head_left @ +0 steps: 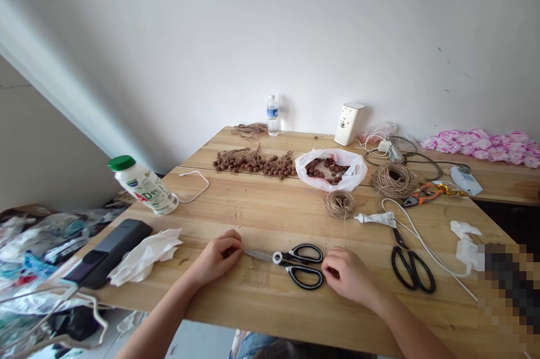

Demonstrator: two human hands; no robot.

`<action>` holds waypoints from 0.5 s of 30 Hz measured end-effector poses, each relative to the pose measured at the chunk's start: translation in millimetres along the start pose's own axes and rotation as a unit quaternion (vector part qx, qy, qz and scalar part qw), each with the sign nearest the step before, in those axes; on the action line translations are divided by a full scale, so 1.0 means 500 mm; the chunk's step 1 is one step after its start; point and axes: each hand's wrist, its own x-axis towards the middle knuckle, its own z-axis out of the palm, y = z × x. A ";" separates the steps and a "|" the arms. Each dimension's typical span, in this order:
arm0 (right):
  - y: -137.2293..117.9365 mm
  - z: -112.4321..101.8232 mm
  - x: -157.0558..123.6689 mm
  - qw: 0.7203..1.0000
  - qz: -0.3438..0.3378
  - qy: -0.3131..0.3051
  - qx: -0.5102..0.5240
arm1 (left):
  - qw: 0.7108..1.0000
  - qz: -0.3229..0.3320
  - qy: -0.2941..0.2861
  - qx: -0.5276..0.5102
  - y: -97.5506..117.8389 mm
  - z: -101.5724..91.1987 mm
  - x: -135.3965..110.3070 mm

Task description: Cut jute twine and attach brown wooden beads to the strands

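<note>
A pair of scissors (276,259) with black-and-white handles lies flat on the wooden table, blades pointing left and closed together. My left hand (219,257) rests on the table at the blade tip, its fingers curled in. At the other end, my right hand (343,272) sits loosely closed beside the handle loops, close to or touching them; I cannot tell which. Nothing shows in either hand. Beyond them are a small coil of twine (338,204), a white plastic bag (356,170) of brown beads (327,170), and bunches of brown beads on twine (253,162).
Black-handled scissors (412,269), a white tube (377,219), a large twine coil (395,180) and orange-handled pliers (424,196) lie right. On the left are a green-capped bottle (145,187), a dark power bank (109,252) and tissue (145,255). A water bottle (273,117) stands behind.
</note>
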 end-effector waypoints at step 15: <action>0.012 0.011 -0.006 0.999 -0.046 -0.016 -0.020 | 1.000 -0.012 0.003 0.017 -0.005 0.006 -0.004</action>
